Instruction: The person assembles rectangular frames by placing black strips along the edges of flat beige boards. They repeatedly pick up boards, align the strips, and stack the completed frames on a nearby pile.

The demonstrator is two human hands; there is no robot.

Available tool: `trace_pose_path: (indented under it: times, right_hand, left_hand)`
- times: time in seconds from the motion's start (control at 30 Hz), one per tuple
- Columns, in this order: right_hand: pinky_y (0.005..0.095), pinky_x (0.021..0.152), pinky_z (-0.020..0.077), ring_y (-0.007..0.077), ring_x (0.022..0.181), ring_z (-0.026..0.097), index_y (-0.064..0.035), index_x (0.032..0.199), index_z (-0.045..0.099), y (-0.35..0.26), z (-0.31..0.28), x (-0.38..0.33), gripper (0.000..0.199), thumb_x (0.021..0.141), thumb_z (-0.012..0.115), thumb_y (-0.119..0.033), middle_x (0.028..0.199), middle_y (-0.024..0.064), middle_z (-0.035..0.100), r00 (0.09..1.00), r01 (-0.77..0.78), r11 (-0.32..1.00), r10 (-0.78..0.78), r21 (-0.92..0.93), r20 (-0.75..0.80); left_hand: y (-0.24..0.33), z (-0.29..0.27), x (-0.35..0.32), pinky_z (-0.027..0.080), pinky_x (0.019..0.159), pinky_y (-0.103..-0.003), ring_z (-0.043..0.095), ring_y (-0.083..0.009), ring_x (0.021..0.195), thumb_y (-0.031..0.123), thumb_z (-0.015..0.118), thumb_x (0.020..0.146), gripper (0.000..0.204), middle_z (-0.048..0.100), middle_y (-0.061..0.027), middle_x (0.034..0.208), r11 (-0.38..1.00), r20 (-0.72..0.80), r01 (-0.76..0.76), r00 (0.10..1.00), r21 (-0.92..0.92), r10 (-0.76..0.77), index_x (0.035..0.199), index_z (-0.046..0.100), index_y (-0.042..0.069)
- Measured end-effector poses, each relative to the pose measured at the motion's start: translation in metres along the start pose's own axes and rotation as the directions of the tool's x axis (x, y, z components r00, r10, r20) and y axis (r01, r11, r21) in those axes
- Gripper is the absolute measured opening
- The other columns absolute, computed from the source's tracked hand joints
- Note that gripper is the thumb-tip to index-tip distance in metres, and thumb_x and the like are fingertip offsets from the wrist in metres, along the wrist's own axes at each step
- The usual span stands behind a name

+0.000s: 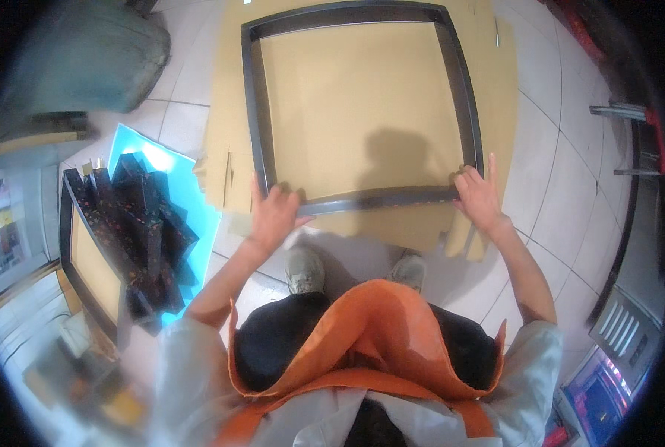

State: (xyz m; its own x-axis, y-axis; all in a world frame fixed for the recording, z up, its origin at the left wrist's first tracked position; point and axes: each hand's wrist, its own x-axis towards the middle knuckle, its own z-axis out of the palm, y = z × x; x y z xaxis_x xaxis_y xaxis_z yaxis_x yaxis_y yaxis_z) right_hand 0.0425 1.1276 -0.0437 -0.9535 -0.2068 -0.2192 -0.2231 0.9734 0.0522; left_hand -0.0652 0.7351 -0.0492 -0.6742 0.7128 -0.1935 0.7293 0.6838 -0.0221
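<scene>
Pale tiled floor (pixel 548 179) — a worker in an orange apron (pixel 414 335) bends over a big tan sheet (pixel 500 89), prob. cardboard, w/ ragged edges at the L and along the near side. On it, directly ahead of the worker, sits a dark, roughly square frame (pixel 381 200), more tan surface showing inside; whether its near bar is flush or slightly raised, can't tell. To the L, apart from the frame, a bright blue sheet (pixel 207 216) lies partly under a heap of dark speckled angular pieces (pixel 153 223), next to a second dark-edged frame (pixel 66 238) w/ a tan middle.

Smaller still, the hands: L hand (pixel 276 212) grips the frame's near L corner, fingers curled over the bar, thumb out along the near side; R hand (pixel 481 197) holds the near R corner, index finger straight up the side bar. Step in hand looks like steadying or squaring the frame on the sheet — next move, by the look of it, calls for both corners handled evenly, so the frame doesn't skew or snag the sheet's edge.
</scene>
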Motion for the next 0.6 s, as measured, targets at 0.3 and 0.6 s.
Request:
trace_pose_path:
  times: [0.3, 0.6]
  right_hand:
    - [0.0599, 0.105, 0.0104, 0.0212, 0.106, 0.046, -0.0087, 0.099, 0.050, -0.002, -0.004, 0.003, 0.048, 0.065, 0.072, -0.035, 0.095, 0.0064, 0.055, 1.000, -0.019, 1.000, 0.019, -0.020, 0.012]
    - [0.0604, 0.103, 0.0152, 0.0228, 0.104, 0.047, -0.0047, 0.091, 0.054, 0.002, -0.004, 0.005, 0.045, 0.066, 0.072, -0.037, 0.091, 0.0084, 0.057, 0.980, -0.047, 0.997, 0.033, 0.063, 0.197]
  left_hand:
    - [-0.013, 0.006, -0.005, 0.006, 0.102, -0.063, 0.050, -0.0205, 0.097, 0.049, 0.063, 0.068, 0.049, 0.057, -0.0053, 0.087, 0.996, -0.003, -0.052, 0.999, -0.076, 0.052, 0.092, 0.057, 0.007]
    - [-0.012, 0.002, -0.005, 0.005, 0.104, -0.062, 0.050, -0.0205, 0.098, 0.044, 0.065, 0.068, 0.046, 0.056, -0.0057, 0.096, 0.998, 0.100, -0.054, 0.993, -0.020, 0.055, 0.095, 0.058, 0.007]
